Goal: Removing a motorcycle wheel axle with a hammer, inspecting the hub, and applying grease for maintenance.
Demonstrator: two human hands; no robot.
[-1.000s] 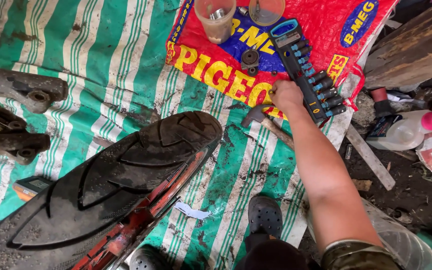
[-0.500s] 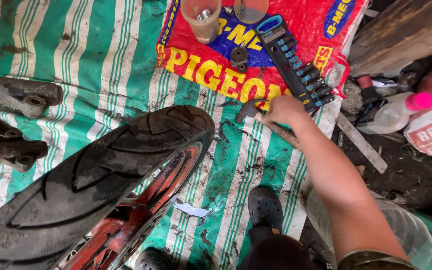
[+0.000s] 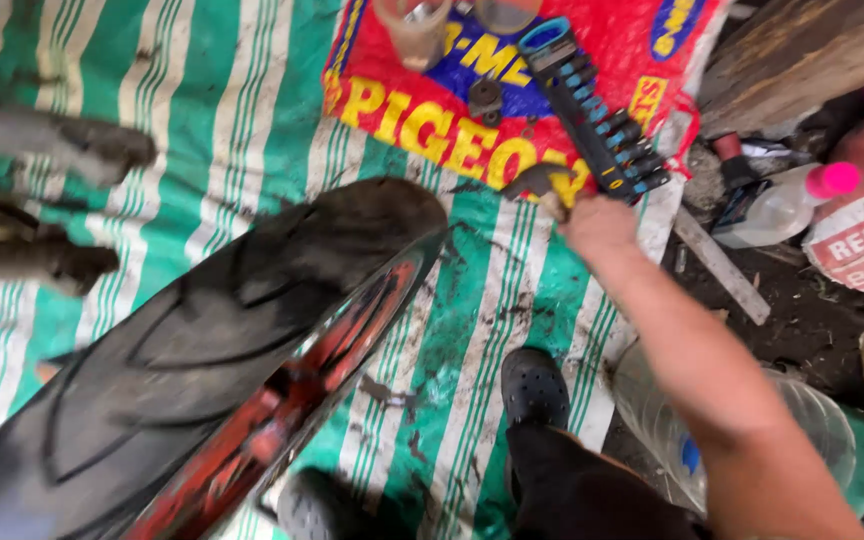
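Lifted off the socket rail [image 3: 597, 115] since a second ago, the right hand [image 3: 600, 226] now has its grip closed around a hammer [image 3: 542, 186] beside the tyre [image 3: 212, 340].

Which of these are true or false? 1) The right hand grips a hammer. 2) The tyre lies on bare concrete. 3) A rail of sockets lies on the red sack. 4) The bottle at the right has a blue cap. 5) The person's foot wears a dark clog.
1) True: the right hand is closed on the handle of a hammer, whose head pokes out above it.
2) False: the tyre lies on a green and white striped sheet.
3) True: the socket rail rests on the red sack.
4) False: the clear bottle has a pink cap.
5) True: a dark clog is on the foot.
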